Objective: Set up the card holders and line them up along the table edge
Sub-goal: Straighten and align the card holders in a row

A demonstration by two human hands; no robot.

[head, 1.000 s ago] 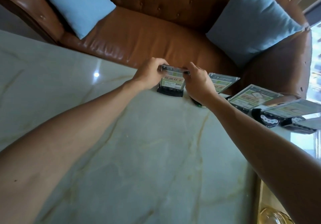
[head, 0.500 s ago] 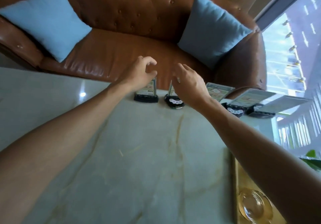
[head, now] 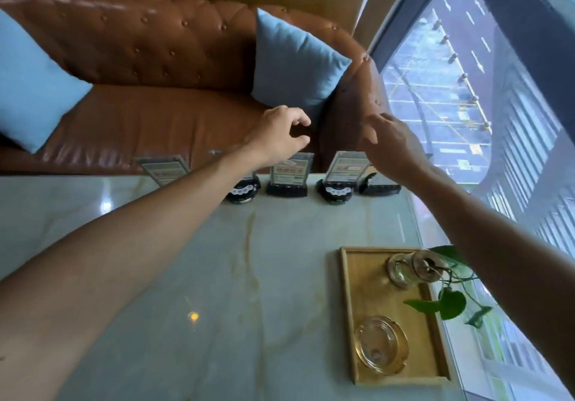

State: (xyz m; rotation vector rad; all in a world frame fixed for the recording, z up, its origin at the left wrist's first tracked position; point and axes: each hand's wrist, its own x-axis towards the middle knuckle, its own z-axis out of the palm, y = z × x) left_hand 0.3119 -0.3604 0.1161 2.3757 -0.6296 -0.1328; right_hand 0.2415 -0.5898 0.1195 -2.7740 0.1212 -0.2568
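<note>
While both hands hover empty, left hand loosely curled, right hand spread, we judge lineup nearly finished; next, square the card holder at 1 o'clock.

Five card holders, two cushions, one tray, two hands.

Table: polished pale marble-look top, glossy, faint amber veining, light glints. Card holders, upper centre: clear glossy plastic panels over printed paper cards, on black shiny bases. Sofa, top: brown buttoned leather, smooth sheen. Cushions: matt blue cloth. Tray, lower right: satin gold-toned wood. Ashtray: clear amber-tinted glass.
</note>
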